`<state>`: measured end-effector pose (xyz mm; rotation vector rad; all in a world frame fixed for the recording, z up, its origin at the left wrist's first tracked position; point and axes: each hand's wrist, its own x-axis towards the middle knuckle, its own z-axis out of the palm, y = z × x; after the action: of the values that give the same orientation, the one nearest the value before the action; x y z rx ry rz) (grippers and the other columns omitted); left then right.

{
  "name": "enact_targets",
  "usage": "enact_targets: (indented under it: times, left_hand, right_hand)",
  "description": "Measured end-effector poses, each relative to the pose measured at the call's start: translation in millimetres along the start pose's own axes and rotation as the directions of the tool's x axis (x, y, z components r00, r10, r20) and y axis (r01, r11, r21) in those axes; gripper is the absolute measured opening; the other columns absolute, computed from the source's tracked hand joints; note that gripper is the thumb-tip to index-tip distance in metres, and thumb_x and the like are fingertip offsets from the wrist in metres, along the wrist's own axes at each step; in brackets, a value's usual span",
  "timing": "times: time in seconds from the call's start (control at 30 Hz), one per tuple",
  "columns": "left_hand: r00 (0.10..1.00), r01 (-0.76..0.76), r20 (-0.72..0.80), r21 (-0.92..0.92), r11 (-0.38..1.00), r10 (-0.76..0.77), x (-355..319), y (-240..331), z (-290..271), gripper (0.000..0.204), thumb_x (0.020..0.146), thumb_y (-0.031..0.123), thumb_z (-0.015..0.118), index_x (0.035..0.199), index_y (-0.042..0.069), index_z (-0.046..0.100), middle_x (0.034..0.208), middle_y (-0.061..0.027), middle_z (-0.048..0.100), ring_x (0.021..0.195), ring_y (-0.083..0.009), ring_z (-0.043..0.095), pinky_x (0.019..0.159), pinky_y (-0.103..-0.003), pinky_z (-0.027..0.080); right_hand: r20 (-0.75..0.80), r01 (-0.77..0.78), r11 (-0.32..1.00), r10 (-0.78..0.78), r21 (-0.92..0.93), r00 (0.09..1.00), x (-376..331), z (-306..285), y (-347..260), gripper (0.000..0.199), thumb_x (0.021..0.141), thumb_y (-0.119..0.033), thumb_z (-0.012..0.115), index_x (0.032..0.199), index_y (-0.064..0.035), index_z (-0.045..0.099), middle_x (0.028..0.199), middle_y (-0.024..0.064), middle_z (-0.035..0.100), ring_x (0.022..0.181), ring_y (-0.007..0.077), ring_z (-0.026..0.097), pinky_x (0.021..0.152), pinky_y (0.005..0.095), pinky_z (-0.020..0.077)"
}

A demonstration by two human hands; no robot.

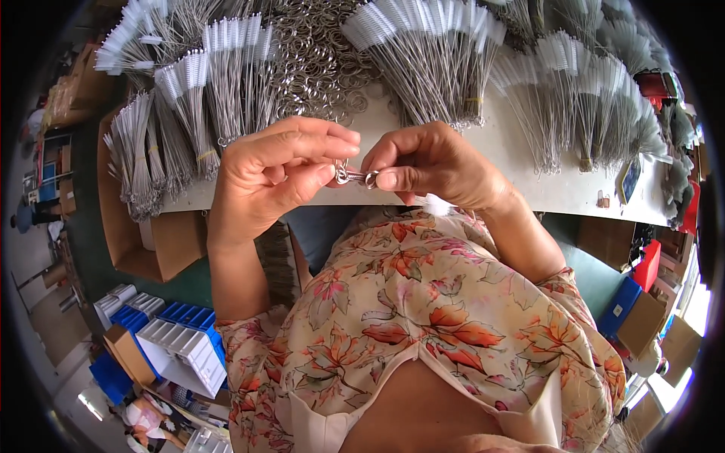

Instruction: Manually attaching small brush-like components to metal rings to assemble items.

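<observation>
My left hand (pixel 276 170) pinches a few small metal rings (pixel 341 174) between thumb and fingertips, just over the near edge of the table. Facing it, my right hand (pixel 438 166) is closed on a thin wire brush, whose looped wire end meets the rings between my hands. A white bristle tip (pixel 436 204) shows under the right hand and seems to belong to that brush. My fingers cover most of its wire stem. Beyond my hands lies a heap of loose metal rings (pixel 321 64).
Bundles of wire brushes with white bristles lie left (pixel 234 68), centre (pixel 430 60) and right (pixel 581 98) on the white table (pixel 513 185). A cardboard box (pixel 162 253) stands below the left edge. Blue and grey plastic bins (pixel 181 347) are on the floor at left.
</observation>
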<state>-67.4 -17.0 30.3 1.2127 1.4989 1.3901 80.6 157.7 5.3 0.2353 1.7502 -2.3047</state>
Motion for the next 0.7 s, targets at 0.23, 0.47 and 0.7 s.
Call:
enact_targets:
  times: [0.23,0.47,0.7]
  left_hand:
    - [0.981,-0.138,-0.141,-0.026,0.990,0.133,7.3,-8.3,15.0,0.025,0.077,-0.007,0.054,0.101,-0.005,0.059,0.103,-0.0179,0.059,0.085,-0.0187,0.062,0.073,-0.026,0.052]
    - [0.876,-0.304,-0.358,0.110,0.946,0.323,10.1,-2.2,37.3,0.031,0.074,-0.012,0.059,0.104,-0.013,0.053,0.100,-0.0185,0.060,0.083,-0.0201,0.064,0.075,-0.027,0.053]
    - [0.824,-0.385,-0.369,0.194,0.903,0.430,20.8,9.1,34.2,0.030,0.074,-0.012,0.060,0.103,-0.013,0.054,0.101,-0.0190,0.060,0.084,-0.0219,0.064,0.075,-0.028,0.053]
  right_hand:
    - [-0.025,0.001,0.995,0.001,0.097,1.000,0.4,-6.6,-4.0,0.016,0.082,-0.017,0.064,0.086,-0.0016,0.063,0.084,0.0016,0.060,0.061,0.0049,0.051,0.052,0.0194,0.0419]
    - [-0.171,0.168,0.967,-0.136,0.190,0.976,-2.2,-0.3,-32.1,0.019,0.081,-0.021,0.066,0.086,-0.0030,0.064,0.071,-0.0015,0.058,0.058,0.0032,0.048,0.051,0.0174,0.0398]
    - [-0.194,0.262,0.953,-0.231,0.151,0.953,7.0,4.0,-50.6,0.017,0.081,-0.020,0.066,0.084,-0.0038,0.061,0.069,-0.0014,0.058,0.057,0.0027,0.050,0.049,0.0167,0.0395]
